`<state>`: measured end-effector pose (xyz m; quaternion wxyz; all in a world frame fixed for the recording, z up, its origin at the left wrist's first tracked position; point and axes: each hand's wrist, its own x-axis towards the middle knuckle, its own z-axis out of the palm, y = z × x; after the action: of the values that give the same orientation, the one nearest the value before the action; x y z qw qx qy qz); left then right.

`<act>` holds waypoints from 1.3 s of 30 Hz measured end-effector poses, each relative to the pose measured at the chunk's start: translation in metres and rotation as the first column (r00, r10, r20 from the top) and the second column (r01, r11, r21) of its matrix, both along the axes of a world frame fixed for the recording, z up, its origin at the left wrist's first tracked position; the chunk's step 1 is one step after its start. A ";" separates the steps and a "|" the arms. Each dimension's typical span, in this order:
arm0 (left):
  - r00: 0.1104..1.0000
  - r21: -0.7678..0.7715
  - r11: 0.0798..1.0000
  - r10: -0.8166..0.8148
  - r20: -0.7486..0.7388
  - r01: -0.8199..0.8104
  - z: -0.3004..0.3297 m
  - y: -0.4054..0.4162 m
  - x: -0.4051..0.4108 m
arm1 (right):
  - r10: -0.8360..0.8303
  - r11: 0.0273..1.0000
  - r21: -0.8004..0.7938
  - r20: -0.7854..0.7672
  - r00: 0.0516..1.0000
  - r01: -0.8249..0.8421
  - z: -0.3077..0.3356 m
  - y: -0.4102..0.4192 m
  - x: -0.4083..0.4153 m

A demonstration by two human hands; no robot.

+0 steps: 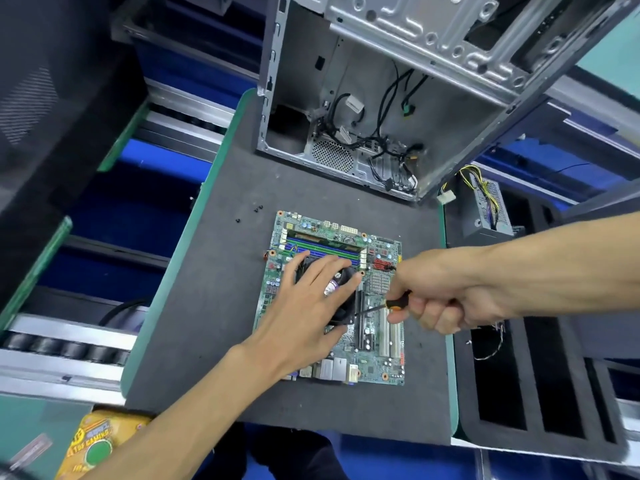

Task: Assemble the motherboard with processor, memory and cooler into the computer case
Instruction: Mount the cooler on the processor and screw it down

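The motherboard (346,299) lies flat on the grey mat (214,306) at the centre of the frame. The left hand (308,306) rests with fingers spread on the cooler (343,299). The right hand (436,296) grips a screwdriver (388,305), its tip at the cooler's corner. The open computer case (398,98) stands at the upper right.

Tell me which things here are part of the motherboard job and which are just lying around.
In the job: motherboard, cooler under the left hand, memory, screwdriver in the right hand, loose screws, computer case.

Lying about: power supply, yellow packet, foam tray.
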<state>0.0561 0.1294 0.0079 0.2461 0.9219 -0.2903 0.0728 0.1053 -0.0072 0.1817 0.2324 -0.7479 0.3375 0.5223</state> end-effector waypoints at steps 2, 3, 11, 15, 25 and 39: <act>1.000 0.003 1.000 -0.003 -0.012 0.003 0.002 0.000 0.000 | -0.079 0.997 0.021 -0.036 0.996 0.080 -0.002 -0.006 -0.001; 1.000 0.003 1.000 -0.002 -0.023 0.002 0.003 0.001 0.000 | -0.087 0.996 0.031 -0.043 0.995 0.088 -0.002 -0.010 -0.002; 0.998 -0.009 1.000 -0.010 -0.059 0.009 0.011 0.004 -0.001 | 0.386 0.922 -0.039 0.151 0.910 -0.385 0.004 -0.031 -0.005; 0.999 -0.004 1.000 -0.013 -0.052 0.012 0.010 0.003 0.000 | 0.981 -0.110 -0.484 0.085 -0.172 -0.868 0.014 -0.042 -0.011; 1.000 0.041 0.999 -0.019 -0.023 0.020 0.006 0.001 0.000 | 0.971 -0.019 -0.458 0.203 -0.125 -0.889 0.002 -0.043 -0.021; 1.000 0.061 0.998 -0.009 0.008 0.008 0.002 0.000 0.000 | -0.294 0.946 0.130 -0.040 0.955 0.296 -0.004 -0.028 -0.021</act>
<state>0.0565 0.1291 0.0100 0.2171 0.9273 -0.2973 0.0669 0.0839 -0.0352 0.1776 0.3543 -0.6664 0.4120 0.5105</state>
